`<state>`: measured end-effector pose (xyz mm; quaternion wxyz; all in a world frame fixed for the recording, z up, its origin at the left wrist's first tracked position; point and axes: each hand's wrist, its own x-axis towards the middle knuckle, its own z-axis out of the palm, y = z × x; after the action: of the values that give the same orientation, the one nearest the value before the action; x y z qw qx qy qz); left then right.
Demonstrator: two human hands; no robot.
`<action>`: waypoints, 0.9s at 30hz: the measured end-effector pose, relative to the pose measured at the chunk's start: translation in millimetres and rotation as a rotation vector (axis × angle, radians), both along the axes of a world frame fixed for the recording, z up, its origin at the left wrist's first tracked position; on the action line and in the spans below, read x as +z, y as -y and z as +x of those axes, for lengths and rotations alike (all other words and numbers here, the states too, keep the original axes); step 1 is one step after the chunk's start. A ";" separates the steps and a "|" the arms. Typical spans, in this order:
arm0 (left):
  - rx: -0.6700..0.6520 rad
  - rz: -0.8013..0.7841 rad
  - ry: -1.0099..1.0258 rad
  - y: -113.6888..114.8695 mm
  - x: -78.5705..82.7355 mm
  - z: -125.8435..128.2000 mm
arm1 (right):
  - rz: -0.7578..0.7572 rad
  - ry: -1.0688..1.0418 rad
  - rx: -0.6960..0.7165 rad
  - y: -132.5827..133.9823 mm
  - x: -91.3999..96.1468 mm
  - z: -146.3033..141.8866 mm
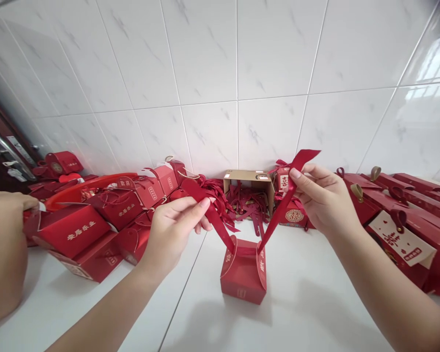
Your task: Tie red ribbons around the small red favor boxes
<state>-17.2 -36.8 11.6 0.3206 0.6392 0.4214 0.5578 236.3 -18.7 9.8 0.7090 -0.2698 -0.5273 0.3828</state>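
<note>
A small red gift box [243, 276] sits upright on the white surface in front of me, its two side flaps raised. A red ribbon [278, 217] runs through the tops of these flaps, and its two ends stretch up and apart in a V. My left hand [179, 220] pinches one end between thumb and fingers, left of the box. On the other side, my right hand [317, 195] pinches the opposite end, whose tip sticks out above the thumb. The ribbon looks untied. Neither hand touches the box itself.
Finished-looking red boxes [82, 234] crowd the left, with a red basin [95, 188] behind. An open cardboard box [247, 174] holding loose ribbons stands against the tiled wall. Larger red boxes [407, 215] line the right. Another person's arm [3, 254] reaches in at far left.
</note>
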 end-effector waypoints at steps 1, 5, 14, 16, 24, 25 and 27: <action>-0.029 -0.011 0.003 1.6 1.2 -0.4 | 0.018 0.003 -0.009 -1.0 2.7 -0.4; -0.079 -0.027 -0.013 8.9 3.7 -0.9 | 0.048 -0.014 -0.015 -6.9 8.5 -0.7; -0.078 -0.053 0.041 2.3 1.0 2.7 | 0.045 -0.017 -0.024 2.6 -10.3 7.0; -0.083 -0.035 0.056 1.9 2.6 3.9 | 0.042 -0.007 -0.033 4.8 -12.7 8.4; -0.130 0.027 0.162 0.1 11.1 15.6 | 0.013 0.027 -0.001 10.4 -13.8 1.9; -0.142 0.032 0.178 -0.7 11.9 17.5 | 0.009 0.024 -0.004 11.2 -13.4 -0.2; -0.160 0.036 0.198 -2.3 13.6 21.1 | 0.005 0.013 -0.009 12.9 -12.4 -4.1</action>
<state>3.9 -34.5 25.2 0.3925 0.6181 0.3254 0.5984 232.3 -31.6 -2.6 0.7079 -0.2730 -0.5316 0.3765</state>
